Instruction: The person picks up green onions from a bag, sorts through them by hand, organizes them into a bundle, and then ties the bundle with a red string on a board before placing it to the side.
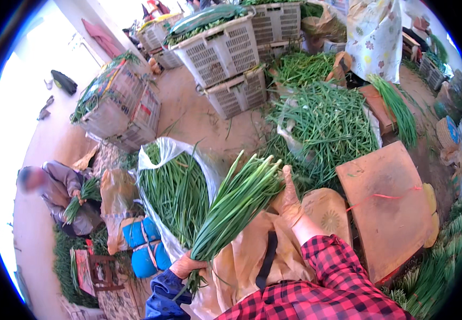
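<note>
A thick bunch of long green chives (236, 200) slants across in front of me, its pale cut ends up to the right. My left hand (187, 264) is wrapped round the leafy lower end, and some tips hang below it. At the pale ends is my right hand (290, 204), in a thin glove, its fingers stretched out flat against or just beside the stalks. An open clear plastic bag (148, 160) full of loose chives stands to the left of the bunch. A tan apron (241, 256) with a black strap covers my lap.
To my right lies a worn board (385, 205) with a red tie, beyond it rows of bundles (444, 272). A large pile of loose greens (327, 125) lies ahead. Stacked white crates (217, 56) stand farther off. A person (73, 192) at left holds a small green bunch, near a blue bundle (144, 246).
</note>
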The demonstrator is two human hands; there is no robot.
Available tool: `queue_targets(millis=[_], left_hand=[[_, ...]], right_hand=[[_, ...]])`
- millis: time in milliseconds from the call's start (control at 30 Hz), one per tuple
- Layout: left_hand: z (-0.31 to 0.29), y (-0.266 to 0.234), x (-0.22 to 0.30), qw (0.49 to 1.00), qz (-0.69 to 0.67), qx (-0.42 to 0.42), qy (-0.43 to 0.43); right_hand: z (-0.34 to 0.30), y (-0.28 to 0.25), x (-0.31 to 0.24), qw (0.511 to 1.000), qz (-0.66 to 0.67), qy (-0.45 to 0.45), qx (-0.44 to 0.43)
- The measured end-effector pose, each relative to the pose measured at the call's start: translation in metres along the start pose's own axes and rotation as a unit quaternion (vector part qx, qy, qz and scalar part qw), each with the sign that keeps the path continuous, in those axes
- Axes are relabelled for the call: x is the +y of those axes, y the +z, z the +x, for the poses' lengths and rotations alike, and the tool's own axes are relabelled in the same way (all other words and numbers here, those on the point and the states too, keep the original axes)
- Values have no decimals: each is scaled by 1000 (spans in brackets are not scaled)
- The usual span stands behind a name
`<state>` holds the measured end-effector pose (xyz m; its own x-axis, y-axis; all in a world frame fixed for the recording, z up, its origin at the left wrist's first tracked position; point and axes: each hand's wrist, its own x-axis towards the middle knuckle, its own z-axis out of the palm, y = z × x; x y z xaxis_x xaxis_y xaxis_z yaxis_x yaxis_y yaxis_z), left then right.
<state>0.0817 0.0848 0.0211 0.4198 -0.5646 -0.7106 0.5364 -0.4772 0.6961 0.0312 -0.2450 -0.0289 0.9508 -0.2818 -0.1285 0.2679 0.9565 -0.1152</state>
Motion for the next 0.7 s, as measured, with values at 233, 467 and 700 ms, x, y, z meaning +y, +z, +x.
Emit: queue_targets(millis=[233, 467, 700], left_hand=[[-14, -30, -54, 987, -123, -14, -99], [-9, -39, -86, 972, -202, -39, -113], [-1, -36, -106, 960, -250, -63, -111]], right_hand=[[28, -73, 22, 916, -281, -87, 272], [56, -48, 10, 929, -202, -67, 303], [76, 4, -134, 961, -124, -154, 195]])
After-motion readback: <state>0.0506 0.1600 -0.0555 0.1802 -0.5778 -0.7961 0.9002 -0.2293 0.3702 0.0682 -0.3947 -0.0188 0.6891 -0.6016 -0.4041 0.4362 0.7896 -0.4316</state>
